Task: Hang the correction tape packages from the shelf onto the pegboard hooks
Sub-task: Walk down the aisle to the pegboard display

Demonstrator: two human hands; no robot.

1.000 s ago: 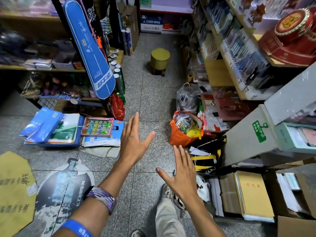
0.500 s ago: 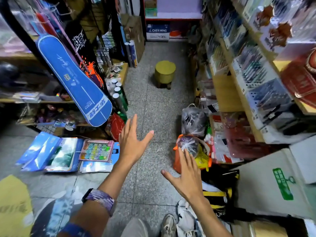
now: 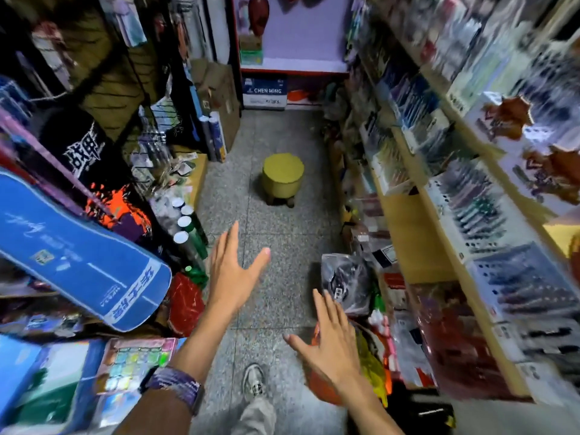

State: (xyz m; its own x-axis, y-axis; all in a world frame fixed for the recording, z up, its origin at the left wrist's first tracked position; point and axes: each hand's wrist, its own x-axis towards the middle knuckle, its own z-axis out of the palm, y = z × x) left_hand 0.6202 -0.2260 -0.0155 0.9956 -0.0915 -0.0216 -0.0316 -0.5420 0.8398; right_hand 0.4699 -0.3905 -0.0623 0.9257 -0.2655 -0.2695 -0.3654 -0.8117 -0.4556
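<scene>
My left hand [image 3: 232, 274] is stretched out over the aisle floor with straight, spread fingers and holds nothing. Lower and to the right, my right hand [image 3: 329, 346] is also flat and empty, above an orange bag [image 3: 320, 384]. Wooden shelves [image 3: 439, 233] packed with blurred stationery packs run along the right side. A dark hook rack [image 3: 150, 149] with hanging goods stands at the left. I cannot make out any correction tape packages in this blurred view.
A yellow stool [image 3: 282, 174] stands in the middle of the speckled floor aisle. A blue racket bag [image 3: 78, 255] leans in from the left above books and boxes. Bags and packs crowd the floor along the right shelves. My shoe [image 3: 255, 383] is at the bottom.
The view has swung upward and forward down the aisle. Both hands stay open and empty, drifting ahead with the view; the cardboard boxes at lower right have left the frame.
</scene>
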